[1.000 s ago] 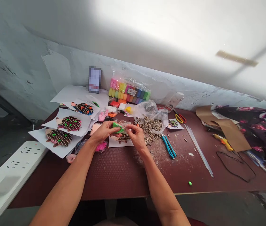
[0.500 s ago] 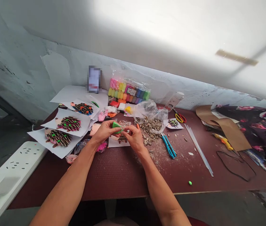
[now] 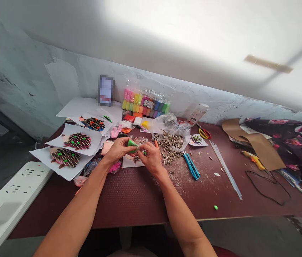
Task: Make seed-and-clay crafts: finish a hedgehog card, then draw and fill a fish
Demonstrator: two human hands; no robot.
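Clay (image 3: 132, 144), green lump in clear wrap: pinched by left hand (image 3: 118, 150), fingers closed round it, above paper (image 3: 129, 162) mid-table (image 3: 140, 200). Right hand (image 3: 151, 157): fingertips closed, pulling at clay's wrap. Seeds (image 3: 170, 142) just right.

Right hand (image 3: 151, 157) drawn closer to left hand (image 3: 118, 150), fingers now at green clay (image 3: 132, 144)

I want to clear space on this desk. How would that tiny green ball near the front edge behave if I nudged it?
The green ball looks round and lies loose on the table, so it would probably roll at a light push. It sits close to the front edge, so it may drop off. It resembles the green clay in the left hand, so it is likely soft and light.
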